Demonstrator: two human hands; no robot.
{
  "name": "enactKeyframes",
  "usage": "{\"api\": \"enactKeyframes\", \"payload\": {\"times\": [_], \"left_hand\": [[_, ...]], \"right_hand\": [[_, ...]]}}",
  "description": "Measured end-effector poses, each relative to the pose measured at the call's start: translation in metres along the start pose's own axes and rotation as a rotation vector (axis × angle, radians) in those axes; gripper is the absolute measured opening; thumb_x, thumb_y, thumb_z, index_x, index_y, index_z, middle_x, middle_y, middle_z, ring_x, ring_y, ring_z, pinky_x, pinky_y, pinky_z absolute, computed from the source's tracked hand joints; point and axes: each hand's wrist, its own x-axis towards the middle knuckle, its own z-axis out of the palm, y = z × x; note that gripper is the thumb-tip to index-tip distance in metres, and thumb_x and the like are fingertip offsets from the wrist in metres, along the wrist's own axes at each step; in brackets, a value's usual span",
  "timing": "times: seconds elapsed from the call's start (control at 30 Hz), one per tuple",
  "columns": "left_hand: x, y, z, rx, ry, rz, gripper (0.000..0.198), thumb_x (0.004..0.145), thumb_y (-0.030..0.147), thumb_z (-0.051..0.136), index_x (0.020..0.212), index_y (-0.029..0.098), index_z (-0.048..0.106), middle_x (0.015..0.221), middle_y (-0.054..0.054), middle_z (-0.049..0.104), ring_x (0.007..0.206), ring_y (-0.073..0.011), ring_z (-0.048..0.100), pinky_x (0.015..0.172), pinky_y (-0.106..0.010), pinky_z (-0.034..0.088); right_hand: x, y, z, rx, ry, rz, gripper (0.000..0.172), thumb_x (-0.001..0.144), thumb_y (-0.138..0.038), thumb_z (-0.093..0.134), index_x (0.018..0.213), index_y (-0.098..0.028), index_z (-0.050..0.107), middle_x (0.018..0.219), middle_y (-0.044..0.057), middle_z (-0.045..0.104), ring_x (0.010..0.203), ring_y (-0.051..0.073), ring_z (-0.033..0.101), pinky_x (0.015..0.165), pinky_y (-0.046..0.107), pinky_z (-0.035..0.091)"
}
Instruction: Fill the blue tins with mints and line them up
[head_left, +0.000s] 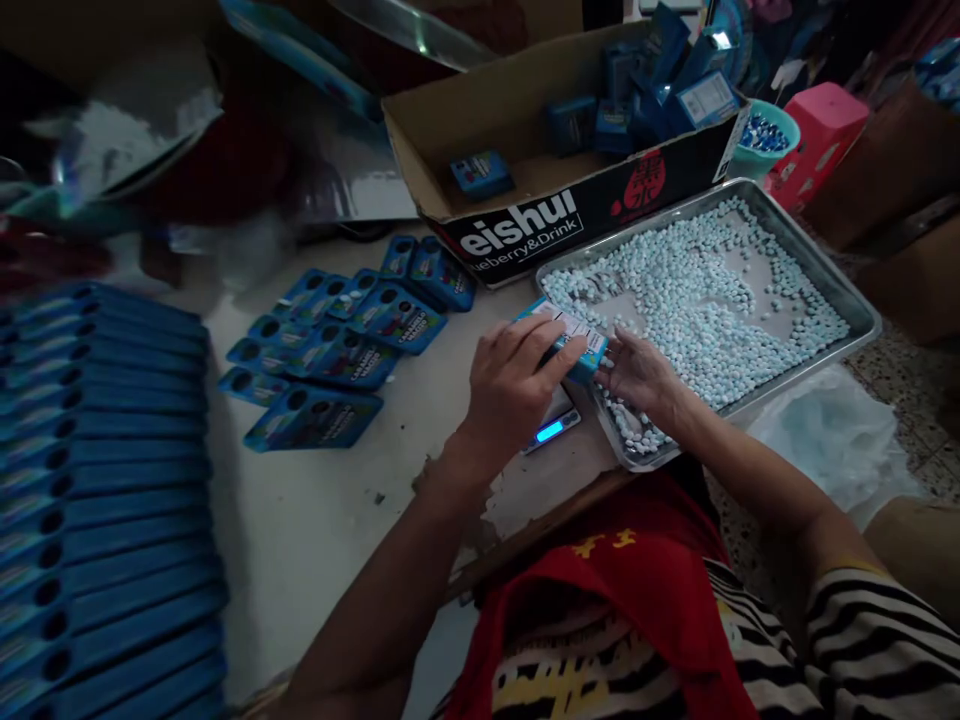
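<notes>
My left hand is wrapped round a blue box with a white label, tilted above the near left part of a metal tray. My right hand is cupped palm up at the lower right end of the box, with its fingers partly hidden; whether it holds anything is too small to tell. Small pale blue and white candies lie spread in the tray. Beneath my left hand a scale with a lit blue display rests on the table, mostly hidden.
Several blue boxes with round holes lie on the table, left of my hands. Long rows of blue boxes fill the left edge. Behind stands a cardboard carton with blue boxes inside. A green bowl and pink stool are at back right.
</notes>
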Motion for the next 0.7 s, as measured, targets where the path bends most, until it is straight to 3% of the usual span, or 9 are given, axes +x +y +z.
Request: {"api": "enactKeyframes", "payload": {"times": [0.17,0.33,0.43,0.6,0.7], "left_hand": [[-0.013,0.004,0.012,-0.048,0.02,-0.209,0.033,0.114,0.019,0.061,0.124,0.036,0.088,0.127,-0.007,0.084,0.128,-0.0272,0.075,0.113,-0.046,0.044],[-0.012,0.013,-0.003,-0.047,0.043,-0.249,0.035,0.114,0.023,0.058,0.121,0.038,0.089,0.123,-0.005,0.085,0.127,-0.0292,0.074,0.117,-0.053,0.044],[-0.008,0.012,-0.011,-0.047,0.089,-0.333,0.031,0.114,0.03,0.06,0.12,0.036,0.09,0.121,-0.007,0.084,0.127,-0.0303,0.073,0.117,-0.053,0.048],[-0.007,0.009,0.0,-0.109,0.048,-0.36,0.032,0.116,0.029,0.059,0.114,0.037,0.09,0.12,-0.007,0.083,0.126,-0.0308,0.072,0.121,-0.055,0.042],[-0.012,0.011,0.005,-0.202,0.032,-0.424,0.028,0.112,0.026,0.064,0.122,0.037,0.088,0.127,-0.007,0.081,0.129,-0.033,0.072,0.126,-0.058,0.041]], "right_hand": [[0.008,0.005,0.003,0.018,0.008,0.007,0.034,0.121,-0.036,0.042,0.107,-0.02,0.068,0.086,0.005,0.073,0.072,0.021,0.069,0.067,0.03,0.064],[0.009,0.007,0.008,-0.008,0.009,-0.004,0.032,0.12,-0.037,0.047,0.104,-0.022,0.07,0.085,0.004,0.071,0.072,0.021,0.065,0.066,0.029,0.061],[0.006,0.007,0.009,0.001,-0.005,0.015,0.031,0.119,-0.039,0.048,0.105,-0.022,0.07,0.087,0.006,0.071,0.078,0.022,0.068,0.074,0.03,0.065],[0.001,0.007,0.008,0.028,0.009,0.009,0.037,0.122,-0.041,0.043,0.101,-0.022,0.067,0.087,0.006,0.072,0.076,0.019,0.069,0.068,0.027,0.065],[0.001,0.006,0.005,0.025,0.021,-0.049,0.027,0.118,-0.03,0.048,0.1,-0.024,0.066,0.086,0.003,0.074,0.073,0.018,0.068,0.068,0.028,0.067]]}}
